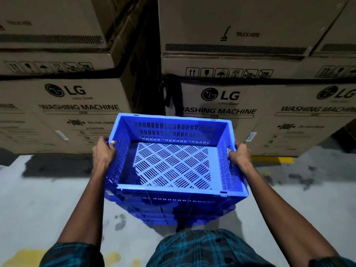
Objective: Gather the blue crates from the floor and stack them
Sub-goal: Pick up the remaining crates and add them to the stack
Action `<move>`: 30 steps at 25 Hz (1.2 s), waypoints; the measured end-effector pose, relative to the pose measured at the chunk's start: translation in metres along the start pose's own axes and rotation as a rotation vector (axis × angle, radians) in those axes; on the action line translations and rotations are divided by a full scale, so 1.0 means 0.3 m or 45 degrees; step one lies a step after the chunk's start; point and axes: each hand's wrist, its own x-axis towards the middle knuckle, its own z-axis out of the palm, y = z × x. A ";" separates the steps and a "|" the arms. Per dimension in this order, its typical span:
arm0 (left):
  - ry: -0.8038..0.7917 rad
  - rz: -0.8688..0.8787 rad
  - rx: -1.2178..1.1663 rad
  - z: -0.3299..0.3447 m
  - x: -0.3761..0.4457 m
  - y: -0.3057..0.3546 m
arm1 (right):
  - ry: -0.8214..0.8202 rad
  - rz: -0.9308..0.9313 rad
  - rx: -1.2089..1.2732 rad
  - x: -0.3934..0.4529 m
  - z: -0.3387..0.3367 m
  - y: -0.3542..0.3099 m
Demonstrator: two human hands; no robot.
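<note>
A blue perforated plastic crate is in the middle of the view, empty, its slotted floor showing. My left hand grips its left rim and my right hand grips its right rim. Directly under it sits a stack of more blue crates on the floor; only their near edges show. The top crate sits slightly askew over the stack, and I cannot tell whether it rests on it or hovers just above.
Large cardboard washing-machine boxes stand stacked in a wall right behind the crates, with a dark gap between two columns. Grey concrete floor lies to both sides, with yellow marks at the lower left and a yellow stripe at the right.
</note>
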 end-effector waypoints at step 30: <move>-0.174 -0.003 -0.054 -0.029 -0.067 0.042 | -0.049 -0.029 0.005 0.034 -0.025 0.033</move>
